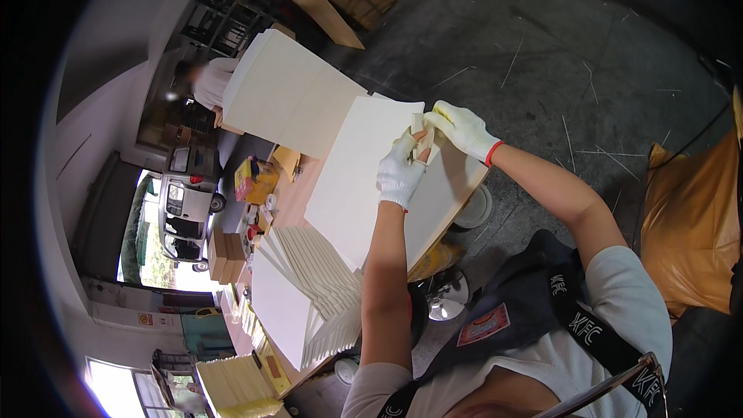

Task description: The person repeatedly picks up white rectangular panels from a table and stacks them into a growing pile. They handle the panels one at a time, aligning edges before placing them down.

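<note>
My left hand (398,170) curls its bare-tipped fingers snugly around a thin pale strip (418,121) over the upper corner of a smooth white sheet (360,159). My right hand (463,131) bunches beside it; I cannot tell whether it grips. Beyond the wooden desk's (307,180) right edge, grey floor (542,54) lies open; ridged, fanned panels (325,282) crowd the near left.

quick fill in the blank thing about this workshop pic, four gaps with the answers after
1. The left hand and right hand, both gloved mainly in ____, meet near a corner of the large pale sheet.
2. The glove cuff on the right wrist has a ____ edge.
3. Of the two hands, the ____ one is nearer the fanned stack of sheets.
4. The big orange covering stands toward the picture's ____ edge.

Missing words: white; red; left; right
</note>
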A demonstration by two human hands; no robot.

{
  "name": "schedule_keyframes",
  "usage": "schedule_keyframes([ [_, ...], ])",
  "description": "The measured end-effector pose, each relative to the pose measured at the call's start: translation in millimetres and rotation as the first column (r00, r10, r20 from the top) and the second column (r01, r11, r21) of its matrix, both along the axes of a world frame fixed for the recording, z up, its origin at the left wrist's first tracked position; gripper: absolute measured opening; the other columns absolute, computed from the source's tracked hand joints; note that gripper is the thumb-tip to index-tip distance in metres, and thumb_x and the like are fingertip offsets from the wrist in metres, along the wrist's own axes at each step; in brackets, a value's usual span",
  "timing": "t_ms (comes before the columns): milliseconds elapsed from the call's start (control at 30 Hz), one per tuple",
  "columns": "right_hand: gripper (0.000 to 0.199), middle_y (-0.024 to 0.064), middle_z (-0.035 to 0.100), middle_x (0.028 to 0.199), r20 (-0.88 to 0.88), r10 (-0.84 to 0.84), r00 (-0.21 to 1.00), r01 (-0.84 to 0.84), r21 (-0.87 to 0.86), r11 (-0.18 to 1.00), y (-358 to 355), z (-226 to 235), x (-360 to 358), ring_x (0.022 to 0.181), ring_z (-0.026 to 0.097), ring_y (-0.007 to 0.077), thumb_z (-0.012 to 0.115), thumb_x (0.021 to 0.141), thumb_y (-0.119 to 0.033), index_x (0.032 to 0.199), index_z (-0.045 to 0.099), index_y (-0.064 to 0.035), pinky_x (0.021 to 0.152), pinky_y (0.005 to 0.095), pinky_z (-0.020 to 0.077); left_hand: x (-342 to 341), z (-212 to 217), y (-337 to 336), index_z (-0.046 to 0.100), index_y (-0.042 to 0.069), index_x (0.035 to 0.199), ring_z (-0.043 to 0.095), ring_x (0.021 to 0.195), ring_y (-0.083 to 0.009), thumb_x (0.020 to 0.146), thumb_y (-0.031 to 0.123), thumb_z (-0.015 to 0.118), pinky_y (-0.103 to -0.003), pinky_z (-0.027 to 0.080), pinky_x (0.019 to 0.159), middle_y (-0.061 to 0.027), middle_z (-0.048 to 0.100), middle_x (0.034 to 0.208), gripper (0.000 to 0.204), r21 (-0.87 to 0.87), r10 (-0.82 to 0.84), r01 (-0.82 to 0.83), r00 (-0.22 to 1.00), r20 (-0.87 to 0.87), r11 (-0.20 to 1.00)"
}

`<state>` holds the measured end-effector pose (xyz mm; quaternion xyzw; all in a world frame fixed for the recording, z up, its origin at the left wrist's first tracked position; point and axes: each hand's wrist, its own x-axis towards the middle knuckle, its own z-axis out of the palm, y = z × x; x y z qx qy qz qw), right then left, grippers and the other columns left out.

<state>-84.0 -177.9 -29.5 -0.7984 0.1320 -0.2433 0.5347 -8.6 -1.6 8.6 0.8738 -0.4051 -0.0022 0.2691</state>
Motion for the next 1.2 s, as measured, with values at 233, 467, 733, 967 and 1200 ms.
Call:
schedule_keyframes([
  [233, 0.044, 0.0191, 0.069, 0.091, -0.022, -0.124, 0.992, 0.117, -0.204, 0.972, -19.8, 8.5, -9.3, 0.089, 0.067, 0.0395, 0.05, 0.101, -0.051, 0.101, 0.061, -0.0079, 0.078, 0.0486, 0.0494, -6.4, -10.7, 0.0, 0.065, 0.027, 0.133, 0.068, 0.105, -0.0327, 0.084, 0.02, 0.07, -0.04, 0.057, 0.089, -0.0101, 0.069, 0.123, 0.05, 0.045, -0.086, 0.075, 0.908, 0.41, 0.996],
  [467, 0.048, 0.011, 0.067, 0.084, -0.086, 0.009, 0.996, -0.06, -0.616, 0.785, -25.4, -5.8, -14.7, 0.085, 0.067, 0.0339, 0.059, 0.09, -0.059, 0.092, 0.066, -0.0121, 0.076, 0.0467, 0.0516, -2.4, -13.8, 2.6, 0.065, 0.026, 0.131, 0.067, 0.109, -0.0301, 0.085, 0.023, 0.068, -0.041, 0.057, 0.09, -0.0068, 0.066, 0.13, 0.046, 0.098, -0.013, -0.027, 0.921, 0.389, 0.995],
  [733, 0.034, 0.009, 0.066, 0.079, 0.137, 0.094, 0.986, 0.046, -0.766, 0.641, -24.1, 10.5, -1.0, 0.079, 0.066, 0.0304, 0.06, 0.093, -0.049, 0.094, 0.068, -0.0156, 0.074, 0.0447, 0.0531, 17.9, -6.5, -18.7, 0.066, 0.026, 0.127, 0.067, 0.105, -0.0317, 0.088, 0.034, 0.067, -0.044, 0.056, 0.089, -0.0043, 0.066, 0.128, 0.04, 0.179, 0.084, -0.149, 0.941, 0.326, 0.972],
  [967, 0.039, 0.0144, 0.07, 0.098, -0.04, 0.063, 0.997, -0.067, -0.106, 0.992, -4.6, 12.2, 1.0, 0.095, 0.066, 0.0354, 0.046, 0.102, -0.047, 0.109, 0.067, -0.0146, 0.081, 0.0442, 0.0496, 10.2, -1.7, -0.3, 0.066, 0.026, 0.131, 0.066, 0.111, -0.0331, 0.09, 0.035, 0.07, -0.04, 0.053, 0.095, -0.008, 0.068, 0.126, 0.042, 0.01, 0.022, -0.022, 0.999, -0.028, 1.0],
  [1200, 0.041, 0.016, 0.071, 0.101, -0.051, 0.058, 0.997, -0.062, -0.084, 0.995, -2.3, 6.5, 1.0, 0.097, 0.066, 0.038, 0.045, 0.103, -0.047, 0.112, 0.066, -0.0129, 0.082, 0.0452, 0.0493, 6.3, -1.2, 1.8, 0.067, 0.024, 0.129, 0.067, 0.112, -0.0337, 0.089, 0.031, 0.072, -0.04, 0.053, 0.095, -0.01, 0.068, 0.128, 0.041, 0.013, 0.013, -0.012, 1.0, -0.025, 1.0],
])
